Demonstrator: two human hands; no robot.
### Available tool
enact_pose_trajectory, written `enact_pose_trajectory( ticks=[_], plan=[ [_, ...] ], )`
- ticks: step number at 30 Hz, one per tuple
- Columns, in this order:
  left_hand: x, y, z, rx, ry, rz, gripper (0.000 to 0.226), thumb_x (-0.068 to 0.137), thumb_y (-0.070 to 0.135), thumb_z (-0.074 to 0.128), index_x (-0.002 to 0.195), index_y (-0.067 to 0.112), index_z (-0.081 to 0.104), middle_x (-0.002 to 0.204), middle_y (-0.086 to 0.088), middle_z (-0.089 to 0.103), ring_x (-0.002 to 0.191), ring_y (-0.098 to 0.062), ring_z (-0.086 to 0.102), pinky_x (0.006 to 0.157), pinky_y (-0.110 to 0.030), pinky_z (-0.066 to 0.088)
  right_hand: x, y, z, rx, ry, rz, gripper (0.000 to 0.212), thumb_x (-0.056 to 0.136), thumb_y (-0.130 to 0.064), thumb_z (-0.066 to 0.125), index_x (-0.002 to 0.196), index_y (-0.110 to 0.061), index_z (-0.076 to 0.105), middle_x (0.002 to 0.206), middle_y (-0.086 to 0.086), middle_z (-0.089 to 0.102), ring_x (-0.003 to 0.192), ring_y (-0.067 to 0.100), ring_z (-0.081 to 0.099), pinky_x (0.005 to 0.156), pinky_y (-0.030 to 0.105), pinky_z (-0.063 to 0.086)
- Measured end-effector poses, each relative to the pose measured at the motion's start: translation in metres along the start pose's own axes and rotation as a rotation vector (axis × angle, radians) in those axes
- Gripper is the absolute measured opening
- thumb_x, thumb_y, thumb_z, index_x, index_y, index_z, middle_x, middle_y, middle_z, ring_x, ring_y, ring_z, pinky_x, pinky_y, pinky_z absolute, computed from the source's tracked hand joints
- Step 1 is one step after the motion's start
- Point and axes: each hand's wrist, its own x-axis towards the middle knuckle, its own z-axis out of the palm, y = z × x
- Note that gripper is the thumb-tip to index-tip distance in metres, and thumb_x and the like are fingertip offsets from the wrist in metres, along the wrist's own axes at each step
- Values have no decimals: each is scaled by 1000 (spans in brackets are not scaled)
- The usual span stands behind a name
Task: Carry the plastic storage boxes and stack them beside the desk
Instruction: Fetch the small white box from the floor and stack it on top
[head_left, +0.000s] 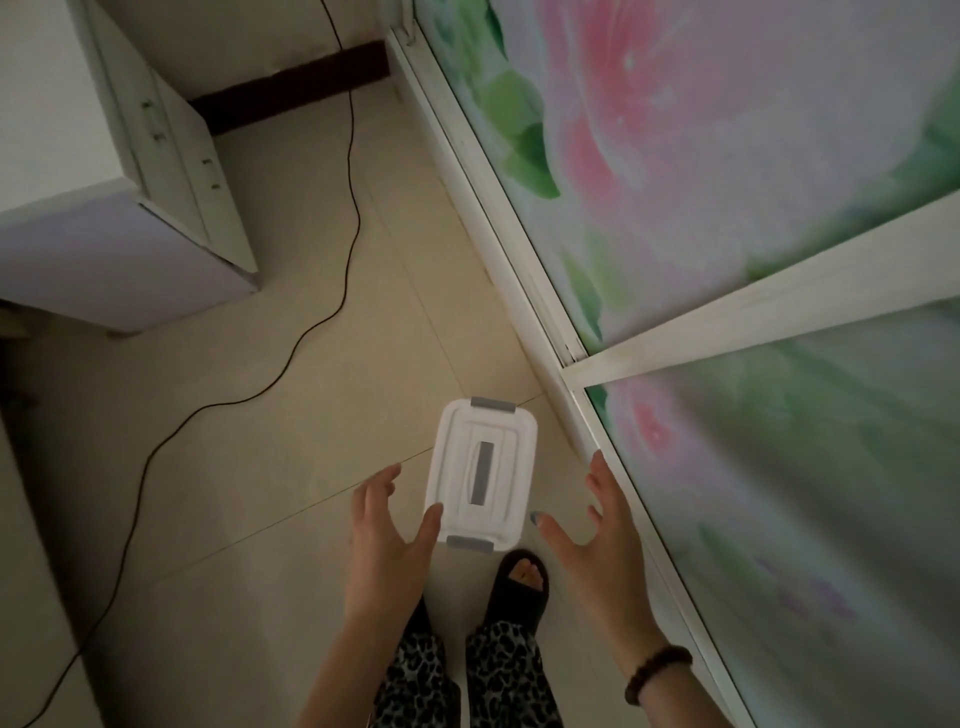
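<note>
A white plastic storage box (480, 475) with grey end clips and a grey handle on its lid stands on the tiled floor in front of my feet. My left hand (387, 525) hovers at its left side, fingers spread, the thumb over the box's near left corner. My right hand (602, 525) is open to the right of the box, apart from it, close to the sliding door frame. Whether the left thumb touches the lid I cannot tell. The white desk (78, 171) with drawers stands at the far left.
A black cable (322, 317) snakes across the floor between desk and box. A sliding door (753, 234) with a flower print runs along the right, its white track at floor level. My foot in a black sandal (519, 582) is just behind the box.
</note>
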Motion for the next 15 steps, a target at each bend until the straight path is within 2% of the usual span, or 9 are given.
enact_pose_trajectory(
  ticks=[4, 7, 11, 15],
  plan=[
    [28, -24, 23, 29, -30, -39, 59, 86, 29, 71, 138, 25, 45, 126, 12, 42, 116, -9, 45, 95, -28, 39, 28, 27, 16, -11, -12, 41, 93, 86, -26, 76, 157, -36, 17, 162, -8, 29, 148, 12, 30, 119, 36, 31],
    [49, -42, 41, 55, -53, -57, 59, 86, 32, 71, 138, 25, 45, 127, 10, 43, 113, -10, 45, 95, -31, 43, 50, 47, 29, -22, -11, 77, 91, 86, -27, 76, 156, -37, 18, 161, -8, 30, 147, 16, 31, 119, 44, 33],
    [77, -69, 68, 75, -86, -69, 59, 87, 34, 68, 140, 24, 43, 135, 6, 44, 120, -12, 46, 97, -35, 45, 80, 78, 46, -39, -15, 107, 90, 87, -28, 76, 157, -33, 20, 160, -8, 31, 147, 16, 32, 119, 42, 33],
    [99, -97, 93, 93, -110, -61, 59, 88, 36, 68, 140, 22, 43, 138, 6, 43, 125, -12, 45, 97, -29, 41, 103, 107, 62, -79, -31, 102, 89, 87, -26, 76, 157, -27, 21, 160, -8, 30, 147, 13, 31, 120, 39, 31]
  ],
)
